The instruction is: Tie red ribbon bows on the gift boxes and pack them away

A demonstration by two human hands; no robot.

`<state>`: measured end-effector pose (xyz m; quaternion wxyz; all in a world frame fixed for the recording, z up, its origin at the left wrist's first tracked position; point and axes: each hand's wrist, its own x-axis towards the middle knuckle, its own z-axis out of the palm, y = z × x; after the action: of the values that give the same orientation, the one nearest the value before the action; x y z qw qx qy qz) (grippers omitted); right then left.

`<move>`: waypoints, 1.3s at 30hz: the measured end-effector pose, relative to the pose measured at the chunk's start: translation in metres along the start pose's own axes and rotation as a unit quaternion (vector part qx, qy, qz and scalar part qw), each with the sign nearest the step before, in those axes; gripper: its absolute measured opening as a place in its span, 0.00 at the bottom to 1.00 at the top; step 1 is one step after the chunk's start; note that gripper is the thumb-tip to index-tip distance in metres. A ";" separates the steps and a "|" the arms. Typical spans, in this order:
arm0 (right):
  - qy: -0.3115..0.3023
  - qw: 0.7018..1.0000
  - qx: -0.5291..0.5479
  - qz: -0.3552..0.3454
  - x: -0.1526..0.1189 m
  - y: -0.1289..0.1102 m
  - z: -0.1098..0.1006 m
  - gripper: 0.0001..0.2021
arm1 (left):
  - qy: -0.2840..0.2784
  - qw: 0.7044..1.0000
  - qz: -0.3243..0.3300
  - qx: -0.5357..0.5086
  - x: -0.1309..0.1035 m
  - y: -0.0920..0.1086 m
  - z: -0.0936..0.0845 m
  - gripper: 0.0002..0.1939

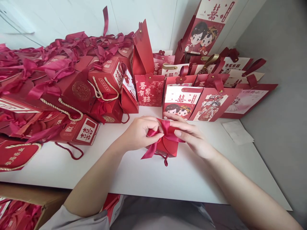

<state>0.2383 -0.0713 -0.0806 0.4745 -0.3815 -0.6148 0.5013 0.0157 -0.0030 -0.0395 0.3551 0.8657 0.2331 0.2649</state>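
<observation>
A small red gift box (168,148) sits on the white table in front of me, with a dark red cord loop at its near side. A crimson satin ribbon (150,151) is tied in a bow on its top. My left hand (137,132) pinches the ribbon near the knot between thumb and forefinger. On the box's other side, my right hand (195,137) has its fingers stretched out, resting along the ribbon's right loop and the box's edge. The underside of the right fingers is partly hidden.
Ribboned red boxes (79,86) are stacked high at the left. Several printed gift bags (181,99) stand behind the box, along the wall. White paper (237,131) lies at the right. A cardboard carton (48,196) of red boxes is below the table's front edge (134,193).
</observation>
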 end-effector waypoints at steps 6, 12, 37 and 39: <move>0.020 0.973 -0.225 -0.043 -0.003 -0.005 0.010 0.22 | 0.019 1.000 -0.012 -0.017 0.000 0.001 -0.002 0.22; 0.065 0.966 -0.247 -0.027 -0.003 -0.005 0.014 0.22 | 0.037 0.998 -0.043 -0.033 0.001 -0.002 -0.004 0.23; 0.200 0.978 -0.045 0.022 0.002 0.003 0.024 0.11 | 0.023 0.997 -0.033 -0.064 0.002 -0.002 -0.010 0.16; 0.194 0.979 -0.057 0.017 0.003 0.003 0.024 0.13 | 0.030 0.996 -0.040 -0.075 0.001 -0.004 -0.014 0.14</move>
<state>0.2144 -0.0736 -0.0837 0.5535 -0.5083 -0.5319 0.3903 0.0064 0.0069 -0.0338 0.4221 0.8182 0.2576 0.2933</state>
